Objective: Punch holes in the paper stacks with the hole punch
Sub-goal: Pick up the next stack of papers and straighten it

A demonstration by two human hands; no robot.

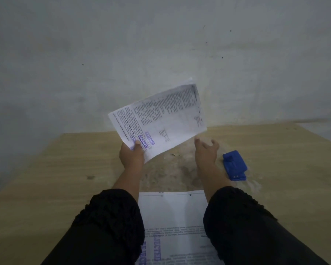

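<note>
Left hand point(131, 154) raised above the light wooden table point(275, 188), thumb and fingers clamped on the lower corner of a thin stack of white printed paper with purple stamps point(161, 121), held tilted in the air. Right hand point(205, 150) just below the stack's near edge, fingers spread apart and relaxed, gripping nothing. Blue plastic hole punch point(234, 165) lying on the table just right of the right hand, untouched. Second white printed paper stack point(172, 211) flat on the table between the black sleeves point(111, 217).
</note>
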